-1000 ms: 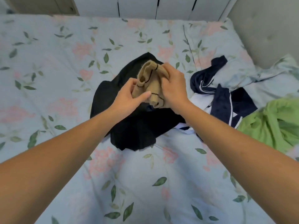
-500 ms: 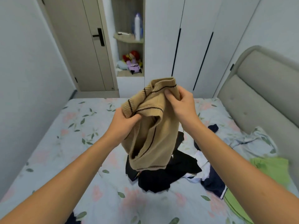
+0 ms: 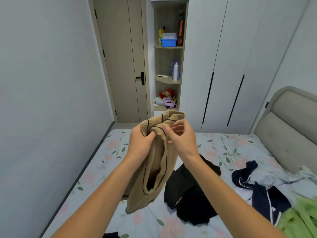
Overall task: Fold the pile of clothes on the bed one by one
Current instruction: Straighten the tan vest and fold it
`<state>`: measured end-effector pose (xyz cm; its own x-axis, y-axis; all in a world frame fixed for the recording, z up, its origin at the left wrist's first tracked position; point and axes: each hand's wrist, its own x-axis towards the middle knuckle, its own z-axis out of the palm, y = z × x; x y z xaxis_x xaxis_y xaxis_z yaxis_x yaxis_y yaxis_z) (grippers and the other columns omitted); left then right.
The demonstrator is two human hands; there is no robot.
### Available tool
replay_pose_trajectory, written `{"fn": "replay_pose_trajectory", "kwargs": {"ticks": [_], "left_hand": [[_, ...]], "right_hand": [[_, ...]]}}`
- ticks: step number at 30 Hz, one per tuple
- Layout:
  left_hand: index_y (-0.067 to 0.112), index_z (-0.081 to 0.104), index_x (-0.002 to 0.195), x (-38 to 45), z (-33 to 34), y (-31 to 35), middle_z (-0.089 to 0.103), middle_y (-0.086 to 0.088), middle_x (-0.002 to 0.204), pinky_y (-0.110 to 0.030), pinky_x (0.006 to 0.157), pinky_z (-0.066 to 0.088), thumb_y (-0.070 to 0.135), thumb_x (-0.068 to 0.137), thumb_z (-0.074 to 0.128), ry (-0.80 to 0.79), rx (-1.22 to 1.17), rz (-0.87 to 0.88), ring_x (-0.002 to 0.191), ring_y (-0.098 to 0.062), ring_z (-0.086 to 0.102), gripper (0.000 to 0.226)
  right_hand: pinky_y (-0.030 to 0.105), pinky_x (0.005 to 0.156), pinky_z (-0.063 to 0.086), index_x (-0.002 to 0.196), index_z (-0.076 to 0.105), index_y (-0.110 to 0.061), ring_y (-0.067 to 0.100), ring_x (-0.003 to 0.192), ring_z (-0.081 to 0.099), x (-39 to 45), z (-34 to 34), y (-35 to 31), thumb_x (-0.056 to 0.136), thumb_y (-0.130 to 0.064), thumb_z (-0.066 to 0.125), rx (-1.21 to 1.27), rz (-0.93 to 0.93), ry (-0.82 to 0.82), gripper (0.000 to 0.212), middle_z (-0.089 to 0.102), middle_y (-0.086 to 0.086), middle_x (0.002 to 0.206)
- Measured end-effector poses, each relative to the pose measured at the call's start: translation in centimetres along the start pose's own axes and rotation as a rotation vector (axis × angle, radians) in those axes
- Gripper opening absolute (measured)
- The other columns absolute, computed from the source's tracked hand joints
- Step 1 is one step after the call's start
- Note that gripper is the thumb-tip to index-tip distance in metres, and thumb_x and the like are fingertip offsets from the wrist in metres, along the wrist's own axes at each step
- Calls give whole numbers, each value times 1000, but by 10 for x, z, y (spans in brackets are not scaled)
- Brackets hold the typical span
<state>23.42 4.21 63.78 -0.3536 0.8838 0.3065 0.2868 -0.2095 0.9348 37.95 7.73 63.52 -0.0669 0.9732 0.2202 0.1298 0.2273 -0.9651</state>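
Both hands are up in front of the chest with a tan knitted vest (image 3: 154, 162) hanging between them over the near-left part of the bed (image 3: 96, 174), its lower end dangling close to the floral sheet. The left hand (image 3: 140, 145) is clenched round a bunched ribbed edge with a dark stripe, and the right hand (image 3: 181, 140) pinches the same edge just beside it between thumb and fingertips, the other fingers loosely spread. The step in hand looks like sorting out which opening is which before the fold (the armhole or neck gapes open lower down, showing a dark inside). To do it well, the hands should probably walk apart along the ribbing until each holds a shoulder, let the vest drop flat and square, then lay it face down on a bare stretch of sheet to the left, away from the black garment (image 3: 190, 194) lying just right of it, the navy garment with white piping (image 3: 267, 193) farther right and the green one (image 3: 301, 219) at the near-right corner. Knit stretches, so tugging hard would likely pull it out of shape. Compared with half a second ago, the hands have closed in on each other, where they were gripping the edge some way apart, and the view has tilted up to take in more of the door and shelves; a second ago the vest was still a crumpled wad low over the black garment.
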Motion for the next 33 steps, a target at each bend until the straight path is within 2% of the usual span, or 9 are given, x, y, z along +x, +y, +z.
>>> {"fn": "replay_pose_trajectory", "kwargs": {"ticks": [2, 7, 9, 11, 13, 16, 22, 28, 33], "left_hand": [[25, 73, 121, -11, -10, 4, 78, 11, 106, -30, 87, 61, 14, 95, 72, -69, -26, -3, 101, -6, 73, 28], [18, 70, 126, -24, -42, 1, 77, -2, 112, -34, 93, 59, 7, 98, 64, -286, -135, -12, 110, -20, 72, 31], [18, 72, 121, -28, -46, 3, 78, -2, 108, -33, 93, 58, 15, 101, 65, -289, -124, 8, 106, -19, 72, 22], [19, 76, 110, -29, -47, 5, 78, -2, 98, -32, 87, 57, 22, 101, 66, -230, -98, 14, 98, -18, 73, 14], [19, 77, 102, -26, -51, 6, 77, -5, 93, -32, 80, 56, 23, 101, 66, -200, -89, -4, 90, -18, 73, 11], [17, 73, 97, -17, -64, 8, 73, -7, 89, -33, 73, 54, 24, 102, 65, -176, -66, 7, 82, -15, 68, 12], [18, 66, 86, 26, -114, 23, 68, 11, 75, -24, 68, 47, 24, 96, 72, -106, -40, 65, 74, -3, 63, 13], [18, 64, 84, 56, -136, 36, 60, -1, 79, -35, 76, 38, 33, 90, 78, -285, 54, 128, 80, -18, 53, 21], [20, 58, 82, 64, -147, 48, 58, 0, 80, -34, 72, 33, 33, 92, 75, -429, 50, 94, 82, -18, 49, 23]], "right_hand": [[32, 91, 58, 119, 58, -23, 9, 107, 65, -17, 22, -6, 83, -51, 83, 122, 120, -149, 51, 67, -6, 114], [45, 96, 58, 119, 57, -18, 23, 109, 69, -24, 38, -10, 85, -29, 85, 273, 269, -90, 45, 69, 6, 116], [45, 91, 59, 120, 56, -17, 27, 104, 70, -25, 40, -13, 88, -19, 81, 303, 321, -96, 40, 70, 10, 114], [40, 76, 57, 120, 58, -14, 25, 94, 69, -28, 39, -18, 87, -11, 77, 289, 343, -119, 39, 71, 12, 108], [38, 73, 57, 119, 62, -11, 26, 90, 72, -29, 31, -23, 84, -9, 80, 245, 344, -179, 40, 74, 13, 105], [44, 82, 63, 118, 67, -13, 30, 96, 77, -23, 8, -27, 84, -12, 85, 173, 319, -281, 39, 78, 11, 106], [47, 97, 60, 113, 75, -17, 25, 100, 76, 11, -61, -50, 86, -14, 85, -155, 167, -274, 29, 81, 3, 102], [44, 103, 57, 113, 79, -19, 21, 104, 75, 36, -94, -79, 85, -24, 86, -354, 79, -356, 29, 80, 1, 107], [48, 105, 55, 113, 74, -7, 27, 108, 74, 43, -107, -94, 91, -18, 79, -454, 99, -514, 25, 79, 7, 112]]}}
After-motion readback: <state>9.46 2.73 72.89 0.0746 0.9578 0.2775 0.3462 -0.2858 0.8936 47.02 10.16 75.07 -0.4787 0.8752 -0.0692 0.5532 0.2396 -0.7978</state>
